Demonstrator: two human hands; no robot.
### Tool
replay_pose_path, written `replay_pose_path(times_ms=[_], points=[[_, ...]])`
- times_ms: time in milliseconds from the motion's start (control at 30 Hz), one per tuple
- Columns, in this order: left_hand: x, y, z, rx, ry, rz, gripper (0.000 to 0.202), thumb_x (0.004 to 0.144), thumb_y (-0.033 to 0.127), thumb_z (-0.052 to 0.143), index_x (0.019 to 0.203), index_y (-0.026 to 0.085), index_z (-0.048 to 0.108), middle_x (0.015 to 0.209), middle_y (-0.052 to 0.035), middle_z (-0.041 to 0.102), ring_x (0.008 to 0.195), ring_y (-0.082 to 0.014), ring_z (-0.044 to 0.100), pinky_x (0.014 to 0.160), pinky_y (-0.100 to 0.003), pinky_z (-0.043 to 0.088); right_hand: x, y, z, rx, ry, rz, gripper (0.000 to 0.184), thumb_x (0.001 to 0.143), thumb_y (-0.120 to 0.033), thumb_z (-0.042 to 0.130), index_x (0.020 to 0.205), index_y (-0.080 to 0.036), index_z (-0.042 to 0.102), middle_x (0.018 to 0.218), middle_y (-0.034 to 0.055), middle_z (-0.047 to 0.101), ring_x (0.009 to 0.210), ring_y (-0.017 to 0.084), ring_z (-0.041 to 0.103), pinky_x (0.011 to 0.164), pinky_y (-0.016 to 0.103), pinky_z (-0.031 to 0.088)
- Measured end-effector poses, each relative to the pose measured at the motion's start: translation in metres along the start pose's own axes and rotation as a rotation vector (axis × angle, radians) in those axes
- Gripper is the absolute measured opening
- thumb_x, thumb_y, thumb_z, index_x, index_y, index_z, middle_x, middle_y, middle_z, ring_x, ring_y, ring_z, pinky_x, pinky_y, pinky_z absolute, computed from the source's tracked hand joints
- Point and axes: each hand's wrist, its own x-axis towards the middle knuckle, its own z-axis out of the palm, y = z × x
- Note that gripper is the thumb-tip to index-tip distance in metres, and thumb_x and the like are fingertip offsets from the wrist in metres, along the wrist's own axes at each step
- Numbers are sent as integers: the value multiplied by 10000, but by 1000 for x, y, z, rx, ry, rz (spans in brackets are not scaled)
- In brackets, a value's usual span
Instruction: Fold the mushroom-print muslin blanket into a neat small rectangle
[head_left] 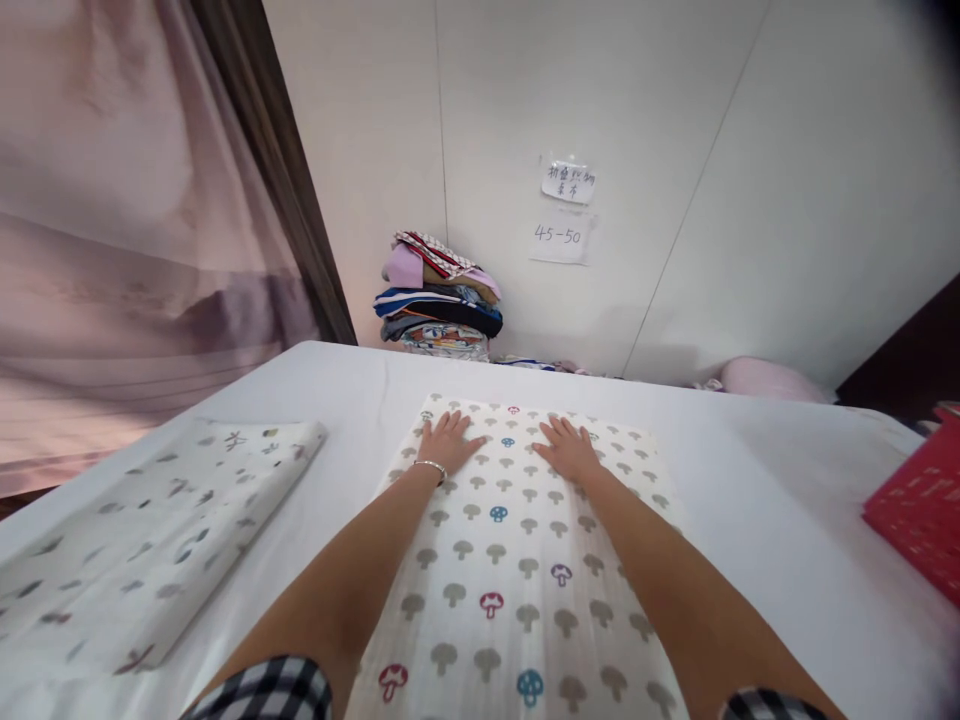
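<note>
A white cloth printed with small mushrooms (pixel 517 560) lies flat on the white table (pixel 750 480) in front of me. My left hand (pixel 446 442) rests palm down near the cloth's far left part, fingers spread, with a thin bracelet on the wrist. My right hand (pixel 568 448) lies flat beside it, a little to the right, fingers stretched out on the fabric. Neither hand grips anything.
A folded white cloth with a dark print (pixel 150 530) lies on the table's left. A stack of folded colourful fabrics (pixel 439 300) sits at the far wall. A red item (pixel 922 510) is at the right edge. A pink curtain (pixel 112 250) hangs left.
</note>
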Motion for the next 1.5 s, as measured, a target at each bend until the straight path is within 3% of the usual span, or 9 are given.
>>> replay_pose_path(times_ms=[200, 400, 533, 700, 800, 900, 1067, 1233, 1500], points=[[5, -6, -1, -10, -1, 7, 676, 844, 633, 243, 1387, 239, 328, 1498, -34, 217, 1380, -252, 151, 1098, -529, 112, -8, 9, -4, 13, 6, -11, 659, 873, -613, 161, 1432, -268, 227, 1526, 4, 62, 1393, 231, 11, 1098, 485, 45], [-9, -40, -5, 39, 71, 25, 666, 839, 629, 278, 1379, 243, 342, 1500, -51, 210, 1384, -263, 126, 1090, -545, 95, -48, 79, 3, -79, 105, 178, 638, 883, -589, 190, 1422, -254, 258, 1519, 37, 123, 1388, 245, 59, 1088, 502, 70], [-6, -53, -6, 8, 25, -44, 701, 830, 657, 231, 1405, 259, 285, 1507, -44, 185, 1385, -274, 120, 1069, -575, 143, -43, 111, -1, -68, 99, 287, 640, 889, -576, 183, 1429, -236, 237, 1517, 25, 135, 1386, 218, 86, 1096, 464, 100], [-10, -42, -8, 50, 48, -40, 650, 850, 612, 251, 1383, 250, 335, 1495, -62, 222, 1383, -280, 128, 1068, -588, 111, -33, 103, -4, -50, 92, 290, 641, 886, -572, 180, 1420, -225, 259, 1516, 48, 136, 1384, 244, 84, 1082, 494, 119], [-16, -35, -5, 92, 115, 55, 640, 853, 591, 287, 1370, 222, 365, 1485, -73, 250, 1382, -281, 129, 1093, -541, 78, -33, 100, -1, -40, 121, 265, 654, 881, -589, 176, 1422, -230, 252, 1520, 36, 112, 1385, 244, 72, 1086, 499, 97], [-16, -34, -1, 62, 85, 52, 665, 853, 598, 274, 1388, 208, 331, 1483, -71, 257, 1376, -272, 164, 1097, -499, 132, -29, 104, -1, -31, 102, 282, 657, 879, -594, 187, 1428, -236, 237, 1519, 19, 122, 1384, 232, 82, 1091, 484, 95], [-10, -34, -3, 45, 66, 34, 672, 857, 597, 260, 1400, 204, 300, 1490, -59, 241, 1382, -248, 148, 1102, -479, 132, -23, 106, -9, -31, 92, 319, 627, 894, -568, 183, 1428, -244, 234, 1517, 23, 139, 1382, 223, 102, 1094, 444, 104], [-17, -38, -9, 38, 48, 23, 653, 860, 580, 283, 1393, 204, 314, 1489, -72, 241, 1381, -252, 156, 1102, -479, 141, -42, 111, -4, -98, 162, 279, 647, 894, -574, 181, 1419, -204, 263, 1515, 67, 138, 1386, 231, 71, 1098, 440, 78], [-28, -51, 0, 70, 75, 39, 644, 851, 579, 293, 1370, 203, 353, 1485, -62, 253, 1379, -250, 159, 1092, -477, 184, -46, 131, -3, -75, 106, 341, 668, 889, -586, 158, 1432, -202, 213, 1518, 45, 121, 1386, 210, 75, 1091, 458, 139]])
